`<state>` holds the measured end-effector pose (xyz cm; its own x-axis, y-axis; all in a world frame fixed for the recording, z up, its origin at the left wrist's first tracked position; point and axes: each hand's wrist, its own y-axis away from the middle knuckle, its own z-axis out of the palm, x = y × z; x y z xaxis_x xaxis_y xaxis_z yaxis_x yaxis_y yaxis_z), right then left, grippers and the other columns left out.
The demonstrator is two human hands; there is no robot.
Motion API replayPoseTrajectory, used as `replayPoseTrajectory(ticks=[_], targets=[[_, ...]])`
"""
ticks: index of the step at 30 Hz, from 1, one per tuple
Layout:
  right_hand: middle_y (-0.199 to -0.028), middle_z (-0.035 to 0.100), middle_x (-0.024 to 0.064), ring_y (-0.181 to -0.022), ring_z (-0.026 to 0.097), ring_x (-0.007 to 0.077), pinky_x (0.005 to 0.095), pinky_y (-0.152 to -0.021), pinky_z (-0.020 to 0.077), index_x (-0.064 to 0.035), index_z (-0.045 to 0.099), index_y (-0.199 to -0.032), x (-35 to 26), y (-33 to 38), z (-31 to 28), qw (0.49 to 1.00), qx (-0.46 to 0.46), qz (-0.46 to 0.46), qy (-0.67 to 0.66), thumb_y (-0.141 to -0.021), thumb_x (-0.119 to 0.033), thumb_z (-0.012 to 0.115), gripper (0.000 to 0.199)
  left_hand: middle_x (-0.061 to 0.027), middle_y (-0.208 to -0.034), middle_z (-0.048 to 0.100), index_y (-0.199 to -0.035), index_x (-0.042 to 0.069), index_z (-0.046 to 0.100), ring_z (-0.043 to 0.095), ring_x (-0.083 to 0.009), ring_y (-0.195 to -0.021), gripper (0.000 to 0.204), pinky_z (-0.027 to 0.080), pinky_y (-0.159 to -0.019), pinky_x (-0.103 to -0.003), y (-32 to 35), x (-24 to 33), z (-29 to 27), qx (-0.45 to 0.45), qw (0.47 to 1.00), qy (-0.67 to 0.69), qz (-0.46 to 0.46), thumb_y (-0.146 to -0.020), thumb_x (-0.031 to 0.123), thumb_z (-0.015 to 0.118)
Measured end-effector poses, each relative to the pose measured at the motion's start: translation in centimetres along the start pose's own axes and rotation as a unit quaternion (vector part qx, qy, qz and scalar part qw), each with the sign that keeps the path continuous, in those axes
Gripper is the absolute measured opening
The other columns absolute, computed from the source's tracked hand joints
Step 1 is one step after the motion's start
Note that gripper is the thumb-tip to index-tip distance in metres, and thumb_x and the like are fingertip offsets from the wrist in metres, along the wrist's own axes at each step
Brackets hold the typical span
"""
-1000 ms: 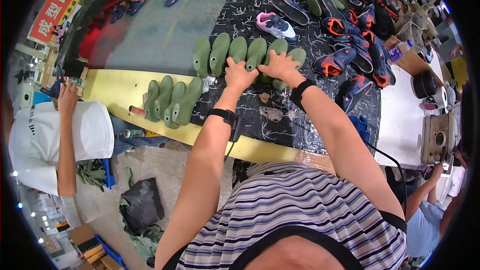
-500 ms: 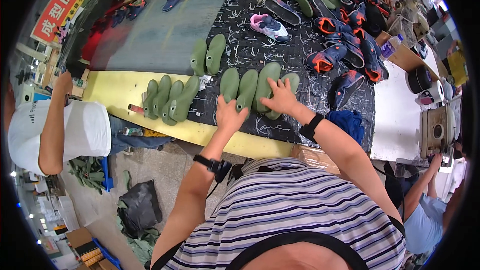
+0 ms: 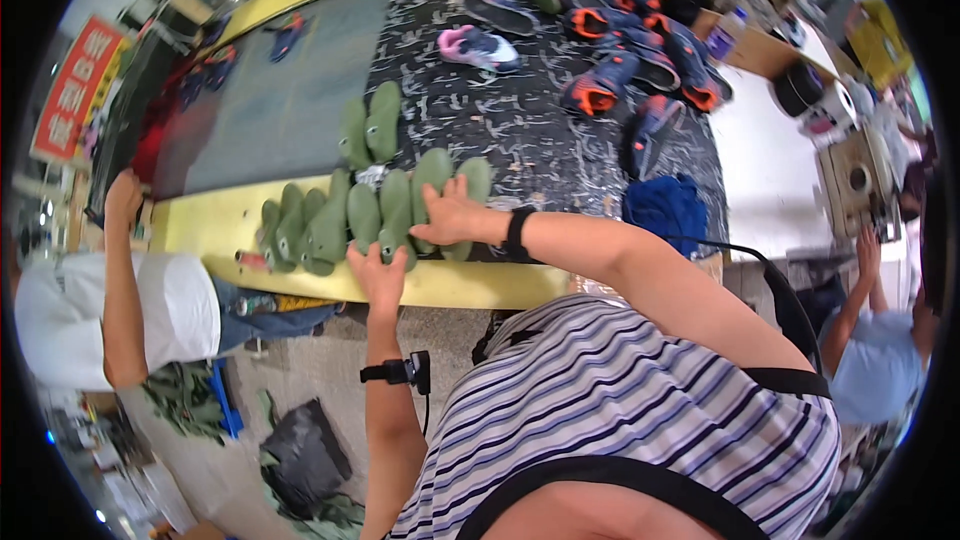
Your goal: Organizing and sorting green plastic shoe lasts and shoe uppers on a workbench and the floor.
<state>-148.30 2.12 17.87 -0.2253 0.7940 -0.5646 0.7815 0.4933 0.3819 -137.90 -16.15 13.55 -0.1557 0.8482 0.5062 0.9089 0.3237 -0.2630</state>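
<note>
Several green shoe lasts stand side by side in a row along the near edge of the table. My left hand [image 3: 379, 276] grips the near ends of two lasts [image 3: 396, 205], with thumb and fingers to either side. Against the pair to their right, a last [image 3: 432, 172] and its neighbour [image 3: 474, 181], my right hand [image 3: 452, 214] presses with its fingers parted around them. Directly left stand more lasts [image 3: 328, 223], almost touching the held ones. Two further lasts [image 3: 383, 122] stand behind the row, beside the grey belt.
Dark shoes with orange linings [image 3: 602, 82] lie heaped at the back right, near a pink and white shoe [image 3: 478, 48]. Blue cloth [image 3: 665, 205] lies at the right table edge. A person in a white shirt [image 3: 135, 320] stands left; another in light blue [image 3: 875, 365] sits right.
Both hands have moved left along the table with the lasts they hold, closing the gap to the lasts on the left. The view has shifted too.
</note>
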Motion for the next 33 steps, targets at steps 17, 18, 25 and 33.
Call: replayPoseTrajectory(ticks=[17, 18, 25, 33], targets=[[-0.125, 0.047, 0.0301, -0.117, 0.047, 0.0432, 0.0453, -0.099, 0.0407, 0.0072, 0.036, -0.129, 27.8, 15.4, -12.5, 0.862, 0.492, 0.096, -0.079, -0.073, -0.018, 0.073, 0.071, -0.0235, -0.134, 0.041, -0.113, -0.001, 0.057, 0.039, -0.0411, -0.126, 0.046, 0.035, -0.101, -0.050, 2.6, 16.7, 8.3, -0.107, 0.937, 0.102, 0.317, -0.074, 0.018, 0.071], [-0.124, 0.047, 0.0310, -0.117, 0.047, 0.0434, 0.0455, -0.099, 0.0402, 0.0072, 0.036, -0.129, 29.9, 15.5, -12.6, 0.849, 0.504, 0.124, -0.099, -0.073, -0.018, 0.073, 0.071, -0.0235, -0.134, 0.041, -0.113, -0.001, 0.057, 0.039, -0.0411, -0.126, 0.046, 0.035, -0.101, -0.050, 2.5, 17.1, 9.6, -0.104, 0.936, 0.104, 0.320, -0.074, 0.018, 0.071], [-0.132, 0.038, 0.0316, -0.122, 0.042, 0.0475, 0.0496, -0.099, 0.0407, 0.0016, 0.030, -0.134, 31.0, 8.7, -12.5, 0.828, 0.492, 0.250, -0.097, -0.071, -0.029, 0.074, 0.082, -0.0216, -0.135, 0.044, -0.119, 0.001, 0.056, 0.036, -0.0372, -0.131, 0.046, 0.029, -0.106, -0.048, 3.0, 17.3, 15.0, -0.137, 0.947, 0.034, 0.289, -0.079, 0.021, 0.067], [-0.140, 0.029, 0.0349, -0.127, 0.037, 0.0485, 0.0494, -0.106, 0.0345, 0.0054, 0.035, -0.131, 23.8, -3.1, -14.6, 0.887, 0.443, 0.117, -0.050, -0.074, -0.029, 0.075, 0.078, -0.0194, -0.136, 0.045, -0.120, 0.003, 0.056, 0.037, -0.0352, -0.131, 0.040, 0.028, -0.106, -0.047, 2.2, 19.5, 14.6, -0.193, 0.943, 0.053, 0.268, -0.082, 0.016, 0.064]])
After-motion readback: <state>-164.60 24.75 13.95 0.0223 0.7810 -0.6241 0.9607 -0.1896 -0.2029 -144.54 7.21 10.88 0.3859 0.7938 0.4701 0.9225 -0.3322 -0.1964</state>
